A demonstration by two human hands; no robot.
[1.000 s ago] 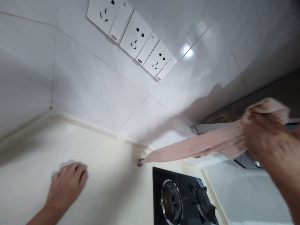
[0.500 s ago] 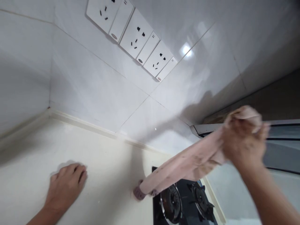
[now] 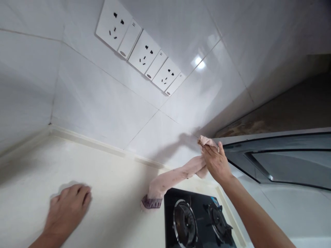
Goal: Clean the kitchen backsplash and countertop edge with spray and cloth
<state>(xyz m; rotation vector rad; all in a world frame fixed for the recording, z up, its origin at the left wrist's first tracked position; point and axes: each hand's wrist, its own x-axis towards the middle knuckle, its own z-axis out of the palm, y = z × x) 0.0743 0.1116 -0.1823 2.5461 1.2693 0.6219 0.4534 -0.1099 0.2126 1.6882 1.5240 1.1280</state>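
My right hand is closed on a long pink cloth and presses it against the white tiled wall, next to the left end of the range hood. The cloth hangs down to the left, and its purple-edged end touches the cream countertop beside the stove. My left hand lies flat on the countertop at the lower left, fingers stretched out, holding nothing.
A black two-burner gas stove sits in the countertop below my right arm. Three white wall sockets with switches run across the tiles above. The wall corner is at the far left.
My right hand has moved left and away from me with the cloth, reaching the wall by the hood. The cloth's end has dropped onto the countertop. The left hand has stayed put.
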